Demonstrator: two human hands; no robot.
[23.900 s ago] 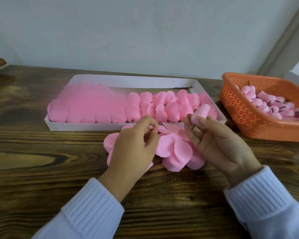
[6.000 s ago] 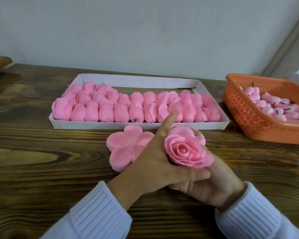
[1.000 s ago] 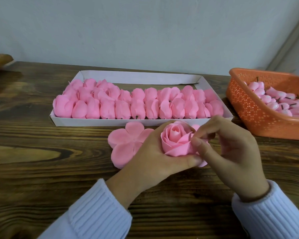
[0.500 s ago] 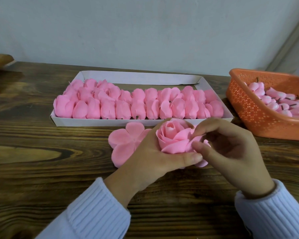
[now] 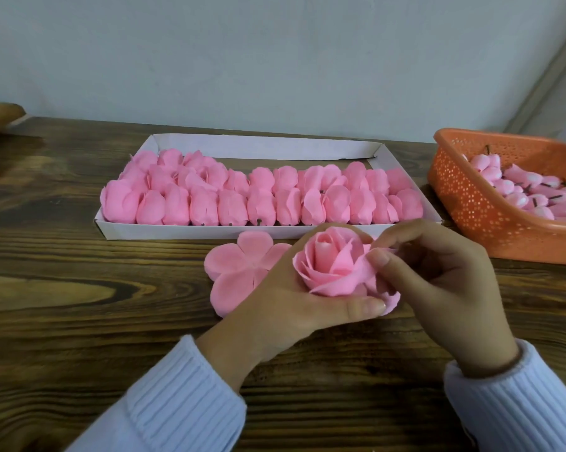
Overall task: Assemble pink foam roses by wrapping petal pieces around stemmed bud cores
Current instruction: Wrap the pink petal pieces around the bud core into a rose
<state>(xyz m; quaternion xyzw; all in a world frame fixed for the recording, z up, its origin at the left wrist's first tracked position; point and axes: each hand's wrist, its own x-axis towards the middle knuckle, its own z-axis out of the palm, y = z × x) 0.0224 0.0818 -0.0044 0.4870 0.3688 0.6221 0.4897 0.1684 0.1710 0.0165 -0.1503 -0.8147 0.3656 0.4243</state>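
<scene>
In the head view, our left grip (image 5: 288, 308) cups the rose (image 5: 330, 256) over the middle of the surface (image 5: 79, 321), thumb curled under it. Our right grip (image 5: 438, 288) pinches an outer petal (image 5: 343, 282) at its 3 o'clock. A flat petal piece (image 5: 239, 269) lies at 9 o'clock.

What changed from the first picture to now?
The bud core went from the right hand into the left hand, which now holds it wrapped as a rose. The right hand pinches an outer petal. One flat petal piece is left on the table. The white tray and orange basket stayed put.
</scene>
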